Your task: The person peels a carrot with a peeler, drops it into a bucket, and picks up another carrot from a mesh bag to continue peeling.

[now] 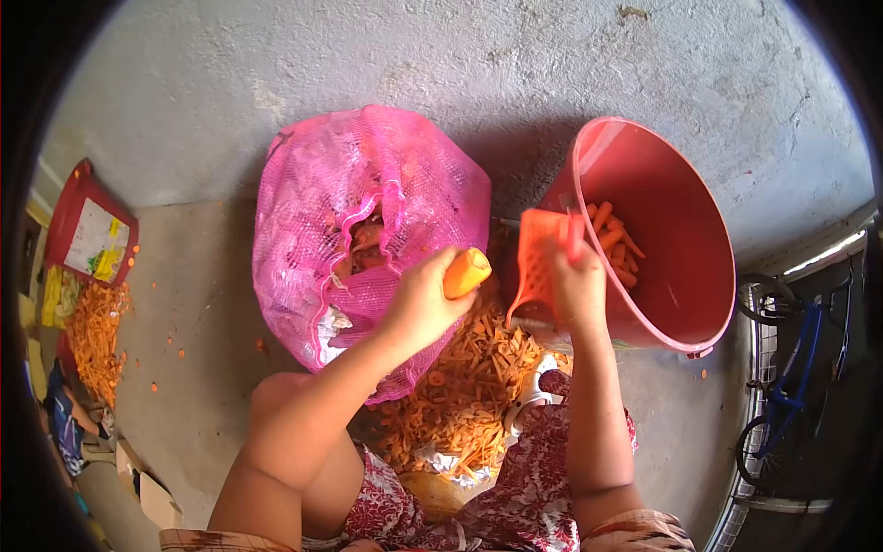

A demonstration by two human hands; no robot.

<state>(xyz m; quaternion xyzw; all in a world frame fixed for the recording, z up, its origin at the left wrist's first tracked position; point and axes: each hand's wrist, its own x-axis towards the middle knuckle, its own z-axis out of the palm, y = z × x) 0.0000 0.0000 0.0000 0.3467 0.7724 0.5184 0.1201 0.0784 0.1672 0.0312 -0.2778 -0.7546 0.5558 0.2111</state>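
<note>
A carrot [466,273] with a pale, bare-looking end is gripped in my left hand [430,293], in front of the pink mesh sack [294,221]. My right hand [578,287] is wrapped round an orange plastic hand tool with slots in it [533,253]; it looks like a peeler or grater, but I cannot make out its blade. Carrot and tool are apart. Through the opening of the sack, carrots [368,241] show. Peeled carrots [618,244] lie inside the tilted red bucket [662,198], right of the tool. Carrot peelings [469,377] are heaped on the floor below my hands.
A rough grey wall [515,64] rises behind sack and bucket. To the left, another red container [78,216] stands by a second heap of peelings [97,331], with part of another person [69,414] near it. At the right, a blue bicycle [796,377] is beyond a doorway.
</note>
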